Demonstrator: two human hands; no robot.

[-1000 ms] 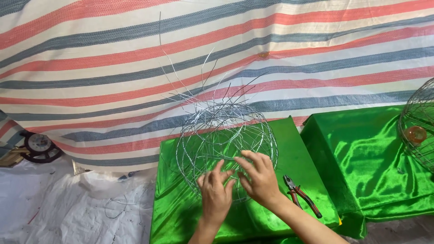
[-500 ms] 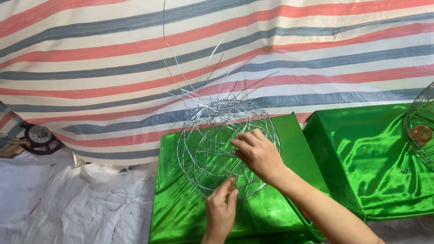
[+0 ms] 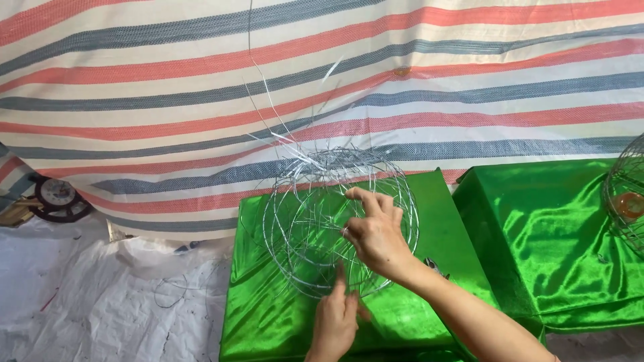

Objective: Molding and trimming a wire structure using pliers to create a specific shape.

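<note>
A round cage of thin silver wire point(image 3: 335, 221) stands on the left of two counters, each draped in shiny green cloth point(image 3: 268, 315). Loose wire ends point(image 3: 282, 127) stick up from its top, and one long strand rises out of the picture against the striped tarpaulin point(image 3: 201, 80) hung behind.

The right hand point(image 3: 376, 231) reaches in from the near right and rests on the front of the cage, fingers bent and pinching one of its wires near the upper right; its grip is closed on the wire. The left hand point(image 3: 335, 318) comes up from the near edge below the cage, fingers straight and pointing up, the tips touching the lowest loops; its grip is released.

Just right of the right wrist, part of a small tool point(image 3: 436, 268) lies on the cloth, mostly hidden by the arm. On the right counter point(image 3: 537, 228), at the picture's right edge, stands another wire cage point(image 3: 627, 201) with something orange inside. On the far left, a dark round object point(image 3: 57, 198) lies by the tarpaulin, with white plastic sheeting point(image 3: 100, 295) covering the ground nearer.
</note>
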